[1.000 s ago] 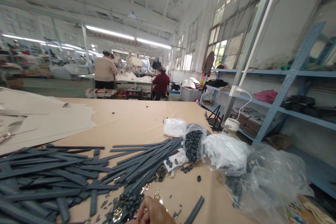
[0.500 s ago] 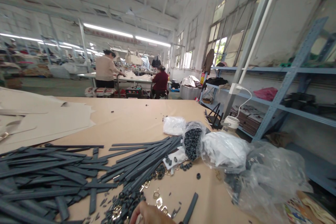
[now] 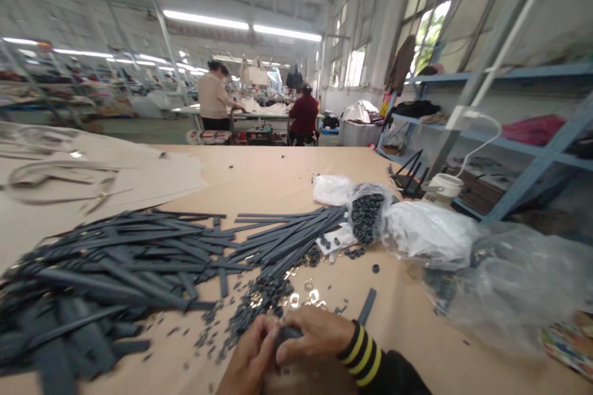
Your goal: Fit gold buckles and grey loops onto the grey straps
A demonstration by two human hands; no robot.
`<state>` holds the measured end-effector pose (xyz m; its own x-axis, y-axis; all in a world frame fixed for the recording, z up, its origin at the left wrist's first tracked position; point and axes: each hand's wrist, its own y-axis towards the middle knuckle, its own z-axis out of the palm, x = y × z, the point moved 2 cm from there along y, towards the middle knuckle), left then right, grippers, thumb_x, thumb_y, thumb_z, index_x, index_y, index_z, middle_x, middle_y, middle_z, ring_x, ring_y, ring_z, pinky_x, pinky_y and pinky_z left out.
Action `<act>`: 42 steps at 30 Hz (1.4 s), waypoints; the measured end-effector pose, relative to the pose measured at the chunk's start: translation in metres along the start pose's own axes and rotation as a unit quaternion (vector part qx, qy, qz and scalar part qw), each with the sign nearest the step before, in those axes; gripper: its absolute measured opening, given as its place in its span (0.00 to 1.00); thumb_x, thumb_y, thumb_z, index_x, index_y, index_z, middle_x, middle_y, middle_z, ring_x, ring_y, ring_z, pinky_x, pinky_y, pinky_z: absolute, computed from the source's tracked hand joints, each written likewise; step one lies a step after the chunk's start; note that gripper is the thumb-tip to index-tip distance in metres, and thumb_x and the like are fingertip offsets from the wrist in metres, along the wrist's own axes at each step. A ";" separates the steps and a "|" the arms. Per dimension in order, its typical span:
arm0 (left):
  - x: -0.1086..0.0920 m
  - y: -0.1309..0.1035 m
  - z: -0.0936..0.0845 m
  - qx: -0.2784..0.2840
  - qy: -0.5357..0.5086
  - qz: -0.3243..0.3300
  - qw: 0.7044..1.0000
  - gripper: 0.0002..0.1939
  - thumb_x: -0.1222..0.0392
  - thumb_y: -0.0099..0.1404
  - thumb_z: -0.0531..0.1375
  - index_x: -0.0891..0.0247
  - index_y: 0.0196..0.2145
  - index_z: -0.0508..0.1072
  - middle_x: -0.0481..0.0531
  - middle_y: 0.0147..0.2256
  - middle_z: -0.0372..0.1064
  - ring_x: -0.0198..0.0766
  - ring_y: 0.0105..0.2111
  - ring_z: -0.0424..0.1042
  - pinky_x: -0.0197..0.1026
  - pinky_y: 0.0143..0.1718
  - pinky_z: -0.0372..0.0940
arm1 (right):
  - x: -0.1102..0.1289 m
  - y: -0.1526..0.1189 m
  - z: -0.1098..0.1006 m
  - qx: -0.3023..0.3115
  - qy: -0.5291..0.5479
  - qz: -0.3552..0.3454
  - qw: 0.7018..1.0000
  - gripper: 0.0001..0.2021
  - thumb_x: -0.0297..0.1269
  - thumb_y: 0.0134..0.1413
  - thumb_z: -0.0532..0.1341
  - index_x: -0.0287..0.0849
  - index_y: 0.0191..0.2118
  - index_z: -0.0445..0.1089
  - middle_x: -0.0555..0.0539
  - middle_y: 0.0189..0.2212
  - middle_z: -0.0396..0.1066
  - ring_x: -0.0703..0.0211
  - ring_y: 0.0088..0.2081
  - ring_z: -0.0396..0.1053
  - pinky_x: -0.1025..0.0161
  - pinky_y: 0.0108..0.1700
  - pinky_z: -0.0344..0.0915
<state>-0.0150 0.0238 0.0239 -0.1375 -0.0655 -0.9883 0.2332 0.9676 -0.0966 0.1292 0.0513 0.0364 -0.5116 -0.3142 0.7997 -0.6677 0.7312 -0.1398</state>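
Observation:
At the bottom centre my left hand [image 3: 252,353] and my right hand [image 3: 317,334] meet, fingers curled together around a dark strap piece [image 3: 288,334]. Its far end and any small part between the fingertips are hard to make out. Just beyond them lies a heap of small dark loops [image 3: 262,299], with gold metal buckles [image 3: 295,301] beside it. A single dark strap [image 3: 368,305] lies right of the buckles. To the left spreads a big pile of dark straps [image 3: 139,265], and a fanned bundle of straps [image 3: 291,234] stretches toward a bag of dark loops [image 3: 365,213].
White plastic bags [image 3: 428,231] and a clear bag [image 3: 523,284] sit on the right of the table. Beige sheets [image 3: 152,179] cover the far left. A black router [image 3: 410,176] stands near a post. Two people are at a table beyond.
The view has tilted down and shifted left. My left hand has come into view, my right hand shows more fully, and both now hold a dark piece between them.

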 end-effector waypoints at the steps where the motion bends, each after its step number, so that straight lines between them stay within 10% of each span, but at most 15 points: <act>1: -0.002 -0.001 0.000 -0.023 0.047 0.034 0.998 0.13 0.51 0.58 0.53 0.62 0.24 0.63 0.48 0.24 0.61 0.36 0.27 0.62 0.36 0.31 0.58 | 0.001 0.000 0.001 0.000 -0.007 -0.006 1.000 0.16 0.48 0.47 0.57 0.38 0.30 0.68 0.55 0.21 0.60 0.67 0.24 0.57 0.73 0.26 0.52; 7: 0.007 0.002 0.000 -0.090 0.163 0.095 0.978 0.09 0.56 0.60 0.49 0.62 0.25 0.60 0.47 0.24 0.58 0.35 0.26 0.60 0.37 0.29 0.57 | -0.004 0.001 0.000 -0.012 0.009 -0.018 1.000 0.14 0.46 0.50 0.55 0.37 0.30 0.66 0.55 0.21 0.57 0.68 0.23 0.55 0.71 0.25 0.50; 21: 0.018 0.004 -0.002 -0.024 -0.025 0.019 0.999 0.10 0.53 0.61 0.50 0.63 0.28 0.57 0.46 0.22 0.59 0.33 0.22 0.64 0.36 0.24 0.61 | -0.005 -0.004 -0.002 0.072 0.223 0.022 0.972 0.10 0.37 0.53 0.52 0.37 0.35 0.66 0.52 0.26 0.64 0.72 0.20 0.57 0.73 0.21 0.55; 42: 0.033 0.004 0.006 0.101 -0.034 -0.078 0.991 0.09 0.55 0.60 0.48 0.63 0.28 0.56 0.39 0.13 0.57 0.24 0.09 0.53 0.26 0.09 0.49 | -0.008 -0.004 -0.012 0.031 0.031 0.031 0.999 0.09 0.36 0.52 0.54 0.38 0.32 0.68 0.52 0.22 0.67 0.67 0.22 0.62 0.72 0.24 0.56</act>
<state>-0.0133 0.0240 -0.0100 -0.1235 -0.2336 -0.9645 0.4040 0.8759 -0.2639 0.1422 0.0583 0.0376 -0.5192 -0.2307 0.8229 -0.6694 0.7085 -0.2237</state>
